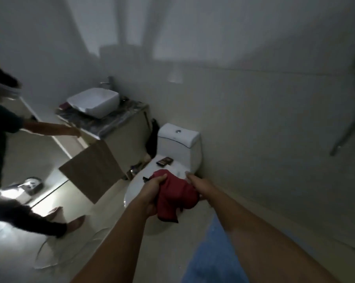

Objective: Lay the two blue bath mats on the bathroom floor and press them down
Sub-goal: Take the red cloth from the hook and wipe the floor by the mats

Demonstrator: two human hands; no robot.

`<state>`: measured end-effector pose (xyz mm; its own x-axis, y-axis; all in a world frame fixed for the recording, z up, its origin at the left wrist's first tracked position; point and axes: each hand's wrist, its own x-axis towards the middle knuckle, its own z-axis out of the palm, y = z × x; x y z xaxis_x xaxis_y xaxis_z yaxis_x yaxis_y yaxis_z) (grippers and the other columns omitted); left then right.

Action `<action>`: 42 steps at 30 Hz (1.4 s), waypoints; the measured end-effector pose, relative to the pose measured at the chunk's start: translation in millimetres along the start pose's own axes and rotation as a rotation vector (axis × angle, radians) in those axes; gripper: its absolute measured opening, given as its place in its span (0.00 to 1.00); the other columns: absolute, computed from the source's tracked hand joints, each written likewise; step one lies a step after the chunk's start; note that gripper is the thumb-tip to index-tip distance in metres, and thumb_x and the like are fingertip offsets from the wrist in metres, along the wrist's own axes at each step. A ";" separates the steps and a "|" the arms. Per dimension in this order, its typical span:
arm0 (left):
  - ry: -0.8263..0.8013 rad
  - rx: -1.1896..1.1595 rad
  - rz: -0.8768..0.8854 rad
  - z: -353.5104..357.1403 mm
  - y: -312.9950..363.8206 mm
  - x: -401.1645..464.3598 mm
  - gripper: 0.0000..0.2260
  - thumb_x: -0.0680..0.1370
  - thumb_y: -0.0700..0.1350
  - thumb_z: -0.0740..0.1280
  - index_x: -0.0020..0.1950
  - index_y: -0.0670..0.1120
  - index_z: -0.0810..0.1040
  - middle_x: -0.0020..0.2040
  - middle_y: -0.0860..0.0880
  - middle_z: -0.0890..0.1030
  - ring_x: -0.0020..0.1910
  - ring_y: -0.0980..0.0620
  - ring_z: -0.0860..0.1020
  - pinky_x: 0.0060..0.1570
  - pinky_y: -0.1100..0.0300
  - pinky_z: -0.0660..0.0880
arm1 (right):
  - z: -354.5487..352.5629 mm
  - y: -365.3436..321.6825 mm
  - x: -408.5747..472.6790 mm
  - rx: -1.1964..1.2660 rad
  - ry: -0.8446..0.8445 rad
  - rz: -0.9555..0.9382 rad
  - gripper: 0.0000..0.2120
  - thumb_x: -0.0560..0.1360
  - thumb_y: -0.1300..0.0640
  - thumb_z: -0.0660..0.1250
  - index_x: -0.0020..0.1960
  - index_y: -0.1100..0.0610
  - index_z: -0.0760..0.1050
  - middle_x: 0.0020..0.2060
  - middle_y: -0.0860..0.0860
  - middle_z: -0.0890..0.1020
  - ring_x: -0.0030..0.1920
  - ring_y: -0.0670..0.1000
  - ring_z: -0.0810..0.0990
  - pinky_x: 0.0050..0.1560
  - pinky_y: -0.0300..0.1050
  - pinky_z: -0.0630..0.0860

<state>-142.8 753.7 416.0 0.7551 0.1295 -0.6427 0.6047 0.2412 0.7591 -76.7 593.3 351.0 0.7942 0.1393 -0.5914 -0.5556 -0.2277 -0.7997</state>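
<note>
The whole view is dim and smeared, so small things are hard to read. A blue bath mat (211, 254) lies on the floor (172, 252) between the two forearms, partly hidden by the right arm and cut off at the bottom edge; only one mat can be made out. The left hand (152, 193) is closed around a bunched red cloth (175, 196) held over the shut lid of the toilet (178, 144). The right hand (197, 185) touches the cloth's far side with fingers part curled; its grip is unclear. A small dark object (164, 161), unidentifiable, rests on the lid near the cistern. At the left, a second person (3, 127), cut by the frame, reaches toward the table (103, 125) carrying a white basin (96, 102), whose inside is not visible. An open cabinet door (92, 172) juts out beside the toilet.
</note>
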 end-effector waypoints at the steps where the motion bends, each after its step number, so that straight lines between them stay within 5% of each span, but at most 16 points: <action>1: -0.035 0.027 -0.017 16.9 -3.0 9.7 0.17 0.83 0.50 0.65 0.63 0.38 0.80 0.55 0.38 0.85 0.54 0.41 0.83 0.49 0.49 0.79 | -16.9 11.2 -6.6 0.042 -0.015 0.066 0.34 0.74 0.29 0.63 0.64 0.56 0.78 0.56 0.53 0.82 0.47 0.52 0.81 0.44 0.46 0.77; 3: -0.131 0.070 -0.054 45.8 -9.7 25.9 0.17 0.83 0.50 0.66 0.64 0.38 0.79 0.55 0.38 0.85 0.54 0.41 0.83 0.50 0.49 0.79 | -42.1 32.6 -9.9 0.136 -0.053 0.129 0.39 0.67 0.21 0.61 0.65 0.48 0.77 0.56 0.49 0.80 0.52 0.53 0.80 0.50 0.52 0.76; 5: -0.219 0.091 -0.085 66.4 -14.5 36.2 0.16 0.82 0.49 0.66 0.63 0.39 0.79 0.54 0.37 0.86 0.54 0.39 0.83 0.50 0.48 0.80 | -57.4 48.9 -3.0 0.275 -0.036 0.119 0.44 0.58 0.19 0.69 0.63 0.48 0.79 0.57 0.48 0.84 0.59 0.57 0.81 0.60 0.63 0.76; 8: -0.331 0.124 -0.117 80.3 -16.3 52.8 0.13 0.83 0.49 0.65 0.59 0.40 0.80 0.53 0.38 0.86 0.52 0.40 0.83 0.50 0.49 0.79 | -67.0 61.7 0.6 0.562 -0.009 0.035 0.31 0.68 0.37 0.77 0.64 0.54 0.79 0.58 0.54 0.85 0.60 0.59 0.83 0.67 0.65 0.74; 14: -0.375 0.201 -0.096 49.7 3.1 96.0 0.10 0.82 0.42 0.65 0.61 0.40 0.79 0.50 0.41 0.86 0.50 0.43 0.83 0.43 0.52 0.77 | -44.5 59.0 5.9 0.822 0.182 -0.086 0.14 0.79 0.60 0.67 0.62 0.65 0.77 0.57 0.63 0.83 0.58 0.61 0.83 0.64 0.61 0.77; 17: -0.391 0.254 -0.052 14.6 17.3 119.4 0.13 0.80 0.42 0.69 0.63 0.40 0.79 0.57 0.40 0.84 0.56 0.40 0.81 0.50 0.51 0.78 | -21.3 46.9 7.2 0.786 0.361 -0.134 0.05 0.78 0.63 0.68 0.53 0.63 0.78 0.52 0.62 0.85 0.45 0.56 0.85 0.51 0.50 0.81; 19: -0.365 0.268 -0.003 -9.5 27.6 131.4 0.14 0.79 0.43 0.70 0.64 0.41 0.78 0.59 0.39 0.83 0.60 0.37 0.80 0.56 0.46 0.77 | -8.1 42.2 5.0 0.774 0.397 -0.142 0.08 0.77 0.64 0.69 0.56 0.58 0.79 0.53 0.60 0.85 0.46 0.54 0.83 0.51 0.50 0.79; 25: -0.295 0.170 0.085 -68.0 62.9 158.8 0.04 0.80 0.38 0.68 0.54 0.44 0.78 0.53 0.42 0.82 0.51 0.44 0.80 0.47 0.52 0.77 | 17.7 21.5 -7.5 0.645 0.476 -0.139 0.15 0.77 0.64 0.68 0.61 0.52 0.79 0.43 0.51 0.84 0.41 0.50 0.80 0.43 0.46 0.78; 31: -0.260 0.057 0.122 -102.0 86.9 167.6 0.03 0.79 0.40 0.71 0.50 0.45 0.79 0.50 0.45 0.81 0.48 0.48 0.79 0.48 0.52 0.78 | 37.4 -3.8 -20.0 0.477 0.462 -0.172 0.17 0.73 0.67 0.72 0.59 0.53 0.80 0.50 0.53 0.84 0.46 0.50 0.81 0.41 0.44 0.78; 37: -0.191 0.304 0.433 -113.7 109.2 163.9 0.06 0.79 0.36 0.71 0.55 0.42 0.81 0.51 0.39 0.82 0.48 0.42 0.80 0.55 0.44 0.79 | 36.9 -15.2 -29.6 -0.015 0.417 -0.099 0.17 0.69 0.67 0.76 0.57 0.56 0.82 0.53 0.55 0.83 0.48 0.52 0.81 0.45 0.45 0.80; 42: -0.375 0.479 0.531 -123.6 123.1 159.5 0.13 0.77 0.30 0.70 0.60 0.41 0.84 0.51 0.44 0.84 0.51 0.46 0.83 0.60 0.51 0.79 | 31.9 -16.4 -31.1 -0.332 0.463 -0.175 0.10 0.74 0.66 0.73 0.55 0.61 0.84 0.43 0.54 0.84 0.40 0.47 0.80 0.39 0.35 0.77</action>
<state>20.7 922.9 394.1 0.9554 -0.2407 -0.1710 0.1204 -0.2112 0.9700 -100.1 623.5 379.2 0.9331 -0.2161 -0.2874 -0.3594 -0.5392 -0.7616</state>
